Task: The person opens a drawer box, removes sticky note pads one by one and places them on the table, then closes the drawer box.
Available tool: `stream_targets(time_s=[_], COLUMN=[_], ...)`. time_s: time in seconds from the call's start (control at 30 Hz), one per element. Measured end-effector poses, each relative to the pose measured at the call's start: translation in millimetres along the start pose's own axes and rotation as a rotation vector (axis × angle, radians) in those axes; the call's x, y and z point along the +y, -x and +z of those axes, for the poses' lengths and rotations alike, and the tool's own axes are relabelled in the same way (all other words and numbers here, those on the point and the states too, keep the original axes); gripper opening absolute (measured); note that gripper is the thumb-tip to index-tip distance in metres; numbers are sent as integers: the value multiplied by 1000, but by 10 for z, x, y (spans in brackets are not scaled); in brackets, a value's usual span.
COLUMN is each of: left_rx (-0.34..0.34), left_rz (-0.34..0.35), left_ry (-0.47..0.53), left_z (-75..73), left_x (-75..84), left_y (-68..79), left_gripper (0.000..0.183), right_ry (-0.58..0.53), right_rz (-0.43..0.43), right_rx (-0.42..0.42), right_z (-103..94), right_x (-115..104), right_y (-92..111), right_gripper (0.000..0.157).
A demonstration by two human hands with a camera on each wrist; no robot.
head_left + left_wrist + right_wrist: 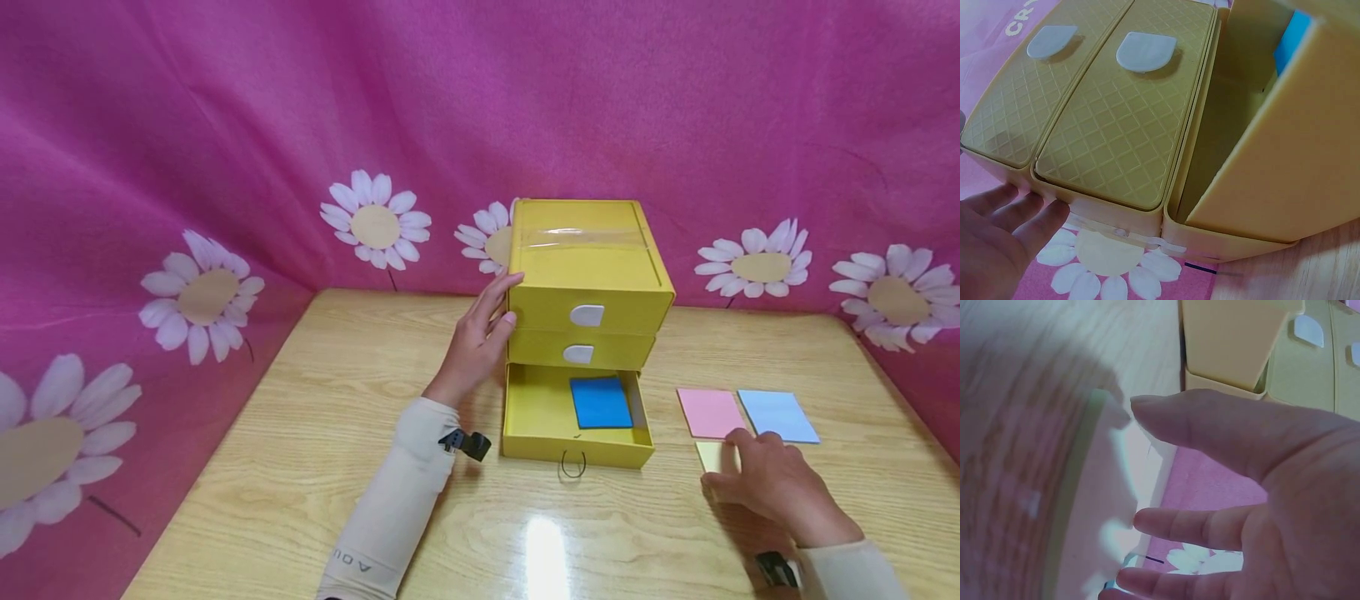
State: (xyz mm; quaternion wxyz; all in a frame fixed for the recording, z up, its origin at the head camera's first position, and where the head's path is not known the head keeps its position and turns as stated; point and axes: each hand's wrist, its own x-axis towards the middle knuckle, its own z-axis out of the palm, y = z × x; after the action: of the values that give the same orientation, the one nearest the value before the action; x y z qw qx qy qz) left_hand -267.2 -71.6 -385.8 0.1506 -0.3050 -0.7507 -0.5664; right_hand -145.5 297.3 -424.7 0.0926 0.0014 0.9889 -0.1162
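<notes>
A yellow drawer box (pixel 577 267) stands toward the back of the table, its bottom drawer (pixel 536 404) pulled out. Inside that drawer lies a blue sticky note pad (pixel 602 404). My left hand (pixel 474 342) rests with extended fingers against the box's left side, seen also in the left wrist view. Over a pale yellow sticky note pad (pixel 711 454) on the table is my right hand (pixel 780 483), partly covering it. In the right wrist view, thumb and fingers (pixel 1191 526) are spread apart over the pad; whether they touch it is unclear.
A pink pad (pixel 711 413) and a light blue pad (pixel 778 415) lie side by side just beyond the right hand. The two upper drawers have white tabs (pixel 587 315) and are closed. A magenta flowered cloth (pixel 465 100) hangs behind the wooden table (pixel 322 433).
</notes>
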Motion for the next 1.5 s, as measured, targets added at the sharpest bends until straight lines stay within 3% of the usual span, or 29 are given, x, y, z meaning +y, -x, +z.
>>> stream_targets(time_s=[0.17, 0.37, 0.87, 1.5], left_rx=[2, -3, -6, -7], left_rz=[-7, -9, -14, -3], left_ry=[-8, -18, -28, -39], left_z=[2, 6, -8, 2], left_x=[8, 2, 42, 9], left_y=[-3, 1, 4, 3], left_gripper=[49, 49, 48, 47], right_ry=[-6, 2, -7, -47], right_rz=[-5, -40, -132, -224], right_rx=[35, 102, 188, 160], right_z=[-50, -101, -278, -443], right_x=[-5, -48, -438, -915], right_y=[37, 64, 60, -25], right_gripper=[69, 65, 55, 58])
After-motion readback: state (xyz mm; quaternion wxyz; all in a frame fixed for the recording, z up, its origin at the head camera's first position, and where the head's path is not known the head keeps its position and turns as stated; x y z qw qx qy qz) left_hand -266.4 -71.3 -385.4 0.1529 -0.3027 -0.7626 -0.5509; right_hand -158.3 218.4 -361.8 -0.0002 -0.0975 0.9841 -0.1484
